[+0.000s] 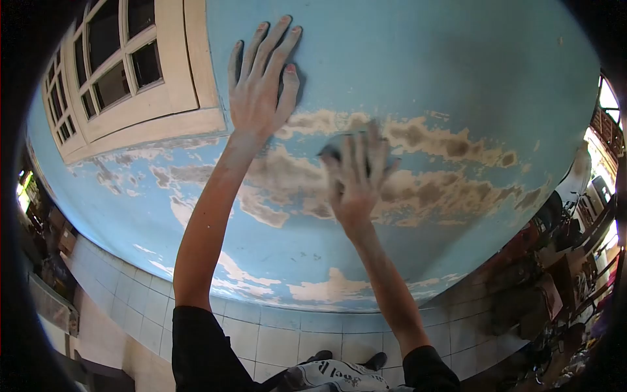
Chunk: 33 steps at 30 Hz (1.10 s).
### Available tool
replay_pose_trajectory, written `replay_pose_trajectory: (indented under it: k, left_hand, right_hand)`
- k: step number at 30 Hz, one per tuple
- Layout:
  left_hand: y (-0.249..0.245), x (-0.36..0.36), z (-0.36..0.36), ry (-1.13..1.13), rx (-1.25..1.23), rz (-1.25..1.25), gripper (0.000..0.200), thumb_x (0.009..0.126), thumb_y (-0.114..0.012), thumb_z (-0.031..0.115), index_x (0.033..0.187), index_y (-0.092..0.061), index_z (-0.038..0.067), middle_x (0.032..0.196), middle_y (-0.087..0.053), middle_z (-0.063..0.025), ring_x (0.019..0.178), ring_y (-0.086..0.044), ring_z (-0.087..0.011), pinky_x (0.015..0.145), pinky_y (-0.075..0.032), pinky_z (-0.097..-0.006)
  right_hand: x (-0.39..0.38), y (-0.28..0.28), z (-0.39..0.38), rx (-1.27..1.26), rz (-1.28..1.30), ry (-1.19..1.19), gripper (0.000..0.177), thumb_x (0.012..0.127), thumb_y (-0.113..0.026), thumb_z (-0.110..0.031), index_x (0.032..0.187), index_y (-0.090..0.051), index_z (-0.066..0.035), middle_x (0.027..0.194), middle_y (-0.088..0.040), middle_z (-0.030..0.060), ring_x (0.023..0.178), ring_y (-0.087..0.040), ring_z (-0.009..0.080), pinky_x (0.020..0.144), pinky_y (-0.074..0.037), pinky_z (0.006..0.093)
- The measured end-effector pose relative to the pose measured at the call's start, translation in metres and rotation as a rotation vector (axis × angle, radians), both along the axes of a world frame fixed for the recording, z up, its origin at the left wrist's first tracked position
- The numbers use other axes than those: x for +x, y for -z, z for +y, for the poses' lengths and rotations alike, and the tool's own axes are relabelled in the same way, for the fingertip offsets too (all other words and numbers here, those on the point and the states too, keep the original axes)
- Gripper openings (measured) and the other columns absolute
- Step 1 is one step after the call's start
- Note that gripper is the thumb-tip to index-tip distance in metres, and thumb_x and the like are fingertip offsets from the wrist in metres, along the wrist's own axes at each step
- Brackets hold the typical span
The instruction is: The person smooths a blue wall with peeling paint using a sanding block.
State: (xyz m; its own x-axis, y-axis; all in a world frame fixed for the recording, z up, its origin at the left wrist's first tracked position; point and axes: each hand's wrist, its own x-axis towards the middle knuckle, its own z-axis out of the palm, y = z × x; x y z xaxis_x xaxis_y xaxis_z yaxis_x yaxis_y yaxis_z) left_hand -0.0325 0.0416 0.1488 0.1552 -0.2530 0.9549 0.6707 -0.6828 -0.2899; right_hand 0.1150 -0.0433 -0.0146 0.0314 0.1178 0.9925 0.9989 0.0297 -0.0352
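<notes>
Beside the cream wooden window point(171, 98), patchy blue wall point(392, 65) is touched by splayed left hand point(258, 98), blurred dark pad point(334, 145) held under right hand point(356, 179).

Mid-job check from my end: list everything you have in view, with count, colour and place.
Wall: one, light blue, filling the centre
Bare patches: many, cream and brown, across the wall's middle and lower part
Window: one, cream frame with dark panes, upper left
Dark piece: one, grey-black, under the right hand; too blurred to identify
Tiled floor: one, pale grey, below the wall
Clutter: uncountable, mixed dark colours, far left and far right edges
Shoes: two, dark, bottom centre
Sleeves: two, black, bottom
Left hand: one, dusty, flat on the wall beside the window
Right hand: one, dusty, blurred, over the patches
</notes>
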Motion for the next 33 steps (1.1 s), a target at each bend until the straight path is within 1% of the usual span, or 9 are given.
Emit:
replay_pose_trajectory:
  k: [4, 8, 13, 15, 19, 24, 27, 29, 33]
  left_hand:
    - [0.000, -0.002, 0.001, 0.040, 0.006, 0.014, 0.045, 0.091, -0.041, 0.019, 0.135, -0.052, 0.020, 0.144, -0.046, 0.0001, 0.134, -0.041, -0.0247, 0.113, -0.024, -0.0492]
    - [-0.001, -0.004, 0.003, 0.018, 0.010, 0.024, 0.045, 0.091, -0.041, 0.017, 0.135, -0.052, 0.019, 0.145, -0.046, 0.0009, 0.134, -0.041, -0.0246, 0.113, -0.025, -0.0486]
    - [0.000, -0.002, -0.005, -0.005, -0.050, 0.034, 0.043, 0.097, -0.037, 0.019, 0.137, -0.050, 0.018, 0.146, -0.045, -0.0006, 0.138, -0.035, -0.0251, 0.115, -0.021, -0.0487]
    - [0.002, -0.003, -0.002, 0.002, -0.036, 0.033, 0.043, 0.097, -0.037, 0.021, 0.138, -0.050, 0.018, 0.146, -0.044, -0.0006, 0.138, -0.035, -0.0246, 0.115, -0.021, -0.0483]
    - [0.001, 0.000, -0.001, -0.005, 0.005, 0.003, 0.046, 0.091, -0.042, 0.019, 0.135, -0.053, 0.021, 0.144, -0.047, 0.0018, 0.135, -0.040, -0.0237, 0.114, -0.025, -0.0483]
    - [0.002, -0.001, -0.004, -0.070, -0.048, 0.004, 0.046, 0.093, -0.041, 0.021, 0.138, -0.049, 0.020, 0.147, -0.043, 0.0015, 0.138, -0.037, -0.0236, 0.115, -0.023, -0.0483]
    - [0.003, -0.001, -0.005, -0.070, -0.053, 0.015, 0.047, 0.093, -0.041, 0.022, 0.139, -0.047, 0.020, 0.147, -0.043, 0.0010, 0.138, -0.036, -0.0245, 0.116, -0.021, -0.0488]
    - [0.003, 0.001, -0.006, -0.044, -0.046, 0.011, 0.048, 0.091, -0.042, 0.021, 0.139, -0.049, 0.021, 0.146, -0.044, 0.0020, 0.137, -0.037, -0.0238, 0.115, -0.022, -0.0491]
    - [0.004, 0.000, -0.003, -0.058, -0.036, 0.030, 0.049, 0.092, -0.042, 0.021, 0.140, -0.047, 0.021, 0.148, -0.042, 0.0006, 0.138, -0.036, -0.0248, 0.115, -0.021, -0.0503]
  right_hand:
    - [-0.044, 0.002, 0.016, -0.253, -0.379, -0.247, 0.051, 0.089, -0.058, -0.037, 0.135, -0.053, -0.016, 0.144, -0.047, 0.0018, 0.140, -0.031, 0.0293, 0.110, -0.022, 0.0635]
    - [-0.030, 0.003, 0.008, -0.163, -0.446, -0.005, 0.055, 0.086, -0.061, -0.032, 0.138, -0.050, -0.018, 0.142, -0.050, 0.0003, 0.140, -0.033, 0.0296, 0.112, -0.020, 0.0630]
    - [0.040, 0.002, -0.026, 0.102, 0.085, -0.038, 0.040, 0.090, -0.060, -0.030, 0.123, -0.060, -0.006, 0.129, -0.059, 0.0110, 0.122, -0.051, 0.0330, 0.105, -0.034, 0.0520]
    - [0.056, 0.013, -0.021, 0.179, 0.763, -0.575, 0.038, 0.092, -0.057, -0.028, 0.122, -0.060, -0.005, 0.127, -0.060, 0.0135, 0.115, -0.054, 0.0361, 0.104, -0.035, 0.0530]
    - [0.036, 0.006, -0.039, -0.150, -0.162, 0.041, 0.048, 0.091, -0.057, -0.030, 0.129, -0.055, -0.002, 0.132, -0.054, 0.0207, 0.127, -0.046, 0.0387, 0.112, -0.024, 0.0538]
    - [0.089, 0.006, -0.036, 0.091, 0.122, 0.058, 0.044, 0.079, -0.066, -0.024, 0.122, -0.063, -0.013, 0.135, -0.054, 0.0132, 0.136, -0.035, 0.0392, 0.112, -0.009, 0.0646]
    - [0.091, 0.013, -0.032, 0.049, 0.584, -0.347, 0.041, 0.077, -0.068, -0.023, 0.117, -0.066, -0.013, 0.135, -0.054, 0.0130, 0.136, -0.036, 0.0375, 0.111, -0.013, 0.0654]
    - [0.057, -0.004, -0.044, -0.122, -0.128, 0.118, 0.042, 0.088, -0.059, -0.024, 0.127, -0.058, -0.009, 0.134, -0.054, 0.0154, 0.128, -0.045, 0.0351, 0.114, -0.022, 0.0502]
    - [0.103, 0.031, -0.051, -0.180, -0.208, 0.048, 0.032, 0.088, -0.058, -0.020, 0.115, -0.063, -0.004, 0.124, -0.059, 0.0161, 0.123, -0.049, 0.0362, 0.112, -0.023, 0.0537]
